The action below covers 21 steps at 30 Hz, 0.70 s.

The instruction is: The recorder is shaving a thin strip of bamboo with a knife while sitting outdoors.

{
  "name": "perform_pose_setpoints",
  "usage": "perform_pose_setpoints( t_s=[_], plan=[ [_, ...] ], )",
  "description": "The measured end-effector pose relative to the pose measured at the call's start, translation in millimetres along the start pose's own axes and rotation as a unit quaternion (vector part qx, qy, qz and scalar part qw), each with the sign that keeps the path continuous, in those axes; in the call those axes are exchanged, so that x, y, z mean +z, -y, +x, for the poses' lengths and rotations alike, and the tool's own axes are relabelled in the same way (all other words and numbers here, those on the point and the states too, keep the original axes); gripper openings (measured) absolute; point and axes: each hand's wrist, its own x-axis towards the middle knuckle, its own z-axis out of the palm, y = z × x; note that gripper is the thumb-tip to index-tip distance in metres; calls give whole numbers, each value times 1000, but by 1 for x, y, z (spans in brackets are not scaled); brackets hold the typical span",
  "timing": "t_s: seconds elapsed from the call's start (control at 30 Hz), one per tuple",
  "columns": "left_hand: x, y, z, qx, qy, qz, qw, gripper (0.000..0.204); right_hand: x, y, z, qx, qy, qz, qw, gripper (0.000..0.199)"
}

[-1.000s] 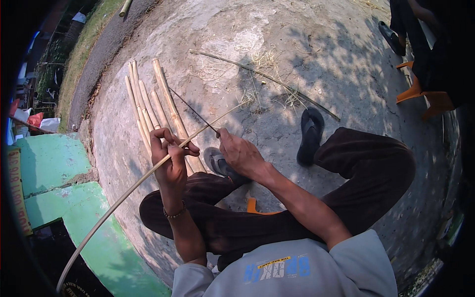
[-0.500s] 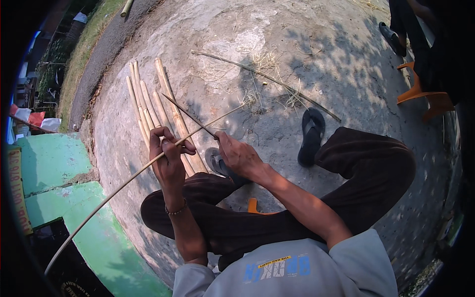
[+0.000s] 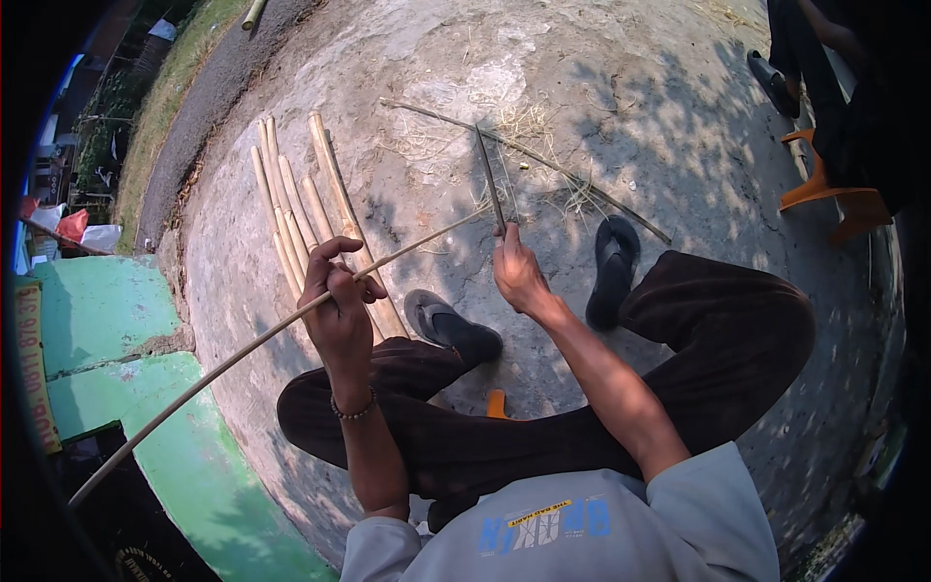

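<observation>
Left hand point(image 3: 339, 301) gripping one long thin bamboo strip point(image 3: 242, 349) slanting across the lap, right hand point(image 3: 519, 272) closed around one dark blade point(image 3: 490, 179) raised upright, about six bamboo poles point(image 3: 301, 213) on concrete, two black sandals point(image 3: 611, 267)

Single head-worn fisheye view, looking steeply down from close above; lap and forearms near, concrete ground point(image 3: 582, 87) far, edges bending.

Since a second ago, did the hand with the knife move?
Yes. The right hand swung its knife up off the bamboo strip, away from the sandal.
</observation>
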Motion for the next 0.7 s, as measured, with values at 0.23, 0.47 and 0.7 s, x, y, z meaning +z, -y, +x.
perform_pose_setpoints(
  t_s=[0.23, 0.47, 0.7],
  plan=[
    [-4, 7, -3, 1, 9, 13, 1000, 26, 29, 57, -28, -99, 84, -25, 991, 25],
    [-14, 25, 6, 0, -33, -85, 996, 26, 12, -63, -11, 194, 151, -251, 936, 35],
    [-8, 15, 5, -14, -18, -45, 999, 23, 8, 8, 4, 11, 34, -43, 998, 28]
  ],
)
